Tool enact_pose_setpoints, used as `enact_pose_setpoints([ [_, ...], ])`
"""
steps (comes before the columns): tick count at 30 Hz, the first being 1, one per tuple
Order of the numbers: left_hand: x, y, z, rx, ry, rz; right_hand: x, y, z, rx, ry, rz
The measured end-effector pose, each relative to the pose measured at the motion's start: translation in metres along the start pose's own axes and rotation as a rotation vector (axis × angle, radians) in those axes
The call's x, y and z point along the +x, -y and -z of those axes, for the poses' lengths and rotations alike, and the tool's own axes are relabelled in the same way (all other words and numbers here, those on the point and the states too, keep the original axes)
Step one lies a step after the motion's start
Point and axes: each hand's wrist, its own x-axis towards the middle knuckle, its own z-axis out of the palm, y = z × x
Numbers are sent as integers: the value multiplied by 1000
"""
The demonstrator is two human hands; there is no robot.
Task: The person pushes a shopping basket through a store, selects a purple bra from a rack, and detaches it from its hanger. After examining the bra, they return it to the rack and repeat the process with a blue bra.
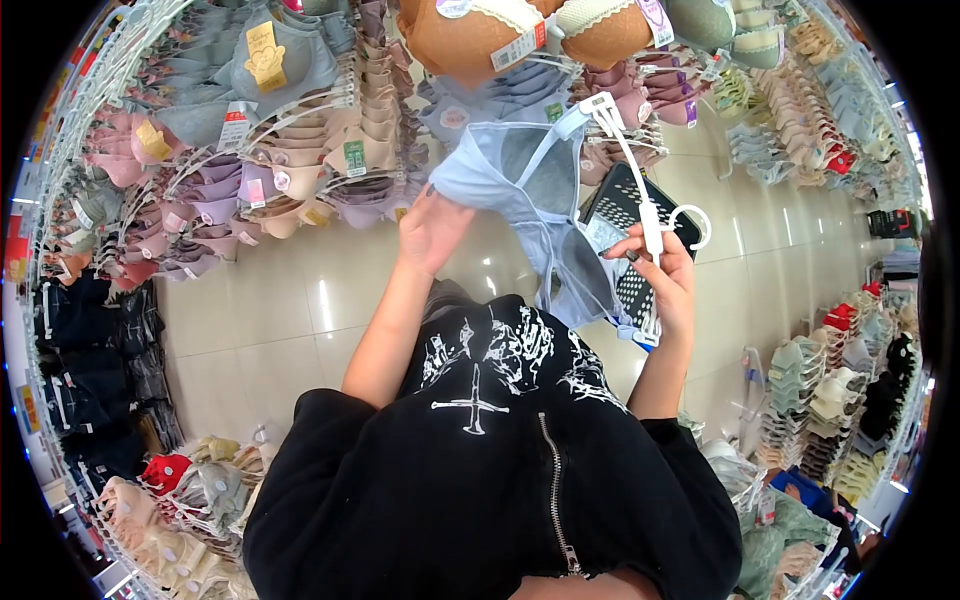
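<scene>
Centre frame, upper half: light blue bra [530,185] on a white plastic hanger [628,160], held up in front of the chest.

- Right hand [668,285], centre right: fingers clamped round the hanger's lower end, just by the hook. The hanger is tilted, with the clip end up and left and the hook down and right. My read: gripping the stiff part carries the weight and lets the fabric hang free.
- Left hand [430,232], centre left: at the bra's left edge, touching the cup. The fingertips are hidden behind the fabric, so I can't tell whether it is pinching or just propping. Likely it is spreading the cup flat so it can be seen.
- Black perforated basket [612,198]: directly behind the bra and hanger, near the right hand. What carries it isn't visible.

Surroundings: racks of bras [250,170] fill the upper left, hung in dense rows on hangers. An orange bra [470,35] hangs at top centre, just above the blue one. More racks [820,390] are at lower right. Glossy tiled floor [270,310] sits between them. The black zip hoodie [490,460] fills the bottom centre.
</scene>
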Motion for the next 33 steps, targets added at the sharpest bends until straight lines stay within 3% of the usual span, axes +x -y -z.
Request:
enact_pose_setpoints([
  [10, 2, 14, 15, -68, -34, 120, -1, 16, -12, -85, 38, -30],
  [13, 2, 25, 35, -77, -185, 157, 2, 24, -16, -158, 65, -36],
  [19, 1, 50, 74, 86, -232, 275, 10, 25, -18, -150, 15, -41],
  [22, -12, 67, 74, 304, -158, 425, 13, 27, -22, -67, -19, -38],
  [28, -19, 80, 37, 308, -171, 841, 21, 20, -21, 9, -84, 34],
  [33, -22, 91, 51, 501, -108, 918, 23, 16, -12, 68, -172, 42],
])
